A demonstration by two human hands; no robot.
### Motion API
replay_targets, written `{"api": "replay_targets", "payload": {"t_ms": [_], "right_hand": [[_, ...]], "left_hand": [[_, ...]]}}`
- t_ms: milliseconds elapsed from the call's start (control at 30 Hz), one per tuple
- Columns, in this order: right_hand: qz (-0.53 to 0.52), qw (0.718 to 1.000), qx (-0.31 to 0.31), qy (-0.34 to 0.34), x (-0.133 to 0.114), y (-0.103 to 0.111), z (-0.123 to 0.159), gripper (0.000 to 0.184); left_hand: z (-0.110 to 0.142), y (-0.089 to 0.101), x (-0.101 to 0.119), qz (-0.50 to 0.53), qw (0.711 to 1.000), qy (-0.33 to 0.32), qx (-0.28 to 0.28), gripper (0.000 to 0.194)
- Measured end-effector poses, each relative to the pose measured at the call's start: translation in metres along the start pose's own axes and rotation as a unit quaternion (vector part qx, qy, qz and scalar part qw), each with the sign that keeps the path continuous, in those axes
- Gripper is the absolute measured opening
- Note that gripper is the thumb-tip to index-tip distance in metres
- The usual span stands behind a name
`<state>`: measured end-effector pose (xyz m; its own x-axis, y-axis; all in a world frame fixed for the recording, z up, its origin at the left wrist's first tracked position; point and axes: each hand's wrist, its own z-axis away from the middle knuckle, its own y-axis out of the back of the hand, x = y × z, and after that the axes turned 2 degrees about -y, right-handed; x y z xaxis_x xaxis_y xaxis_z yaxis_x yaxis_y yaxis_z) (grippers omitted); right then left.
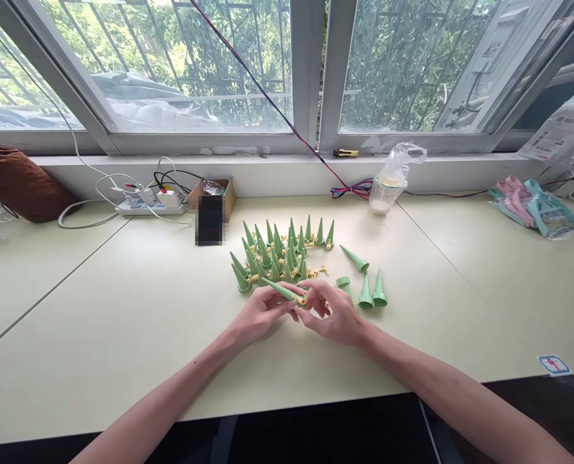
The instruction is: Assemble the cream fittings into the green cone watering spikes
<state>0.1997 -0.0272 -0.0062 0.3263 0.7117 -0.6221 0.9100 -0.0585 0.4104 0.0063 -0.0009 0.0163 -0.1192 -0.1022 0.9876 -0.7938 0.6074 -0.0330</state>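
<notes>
Simply pale tabletop (122, 348) beneath windows (195, 71).

This looks like a makeshift workspace beside a window, though whether it belongs to a home, an office or a small workshop cannot be told. A long pale yellow-green surface (122, 348) with visible seams runs beneath wide grey-framed sliding windows (309, 71), and leafy green trees (238, 45) show through dark metal bars outside. A white power strip (154, 205) with plugs and loose cables sits toward the back, near a small open brown cardboard box (227, 196). Many green plastic cones (262, 254) with small yellow plastic fittings (322, 270) stand grouped like small-scale assembly work. A yellow-and-black hand tool (346, 153) lies on the white window ledge (267, 169), above bundled red and blue wires (352, 191).
</notes>
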Motion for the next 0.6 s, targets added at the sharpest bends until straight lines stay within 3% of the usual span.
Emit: {"api": "replay_targets", "payload": {"t_ms": [200, 367, 500, 600], "right_hand": [[0.011, 0.999, 0.037, 0.015, -0.003, 0.005, -0.003, 0.021], [0.015, 0.998, 0.055, -0.016, -0.003, 0.006, -0.003, 0.011], [0.025, 0.996, 0.075, -0.046, -0.002, 0.008, -0.004, 0.013], [0.040, 0.992, 0.087, -0.076, 0.000, 0.011, -0.006, 0.014]], "left_hand": [[0.001, 0.001, 0.001, 0.022, 1.000, 0.013, 0.012, 0.023], [0.001, 0.001, 0.001, 0.006, 0.999, 0.026, 0.029, 0.027], [0.004, 0.003, 0.000, -0.084, 0.995, 0.012, 0.052, 0.029], [0.006, 0.008, 0.000, -0.207, 0.976, -0.036, 0.061, 0.024]]}}
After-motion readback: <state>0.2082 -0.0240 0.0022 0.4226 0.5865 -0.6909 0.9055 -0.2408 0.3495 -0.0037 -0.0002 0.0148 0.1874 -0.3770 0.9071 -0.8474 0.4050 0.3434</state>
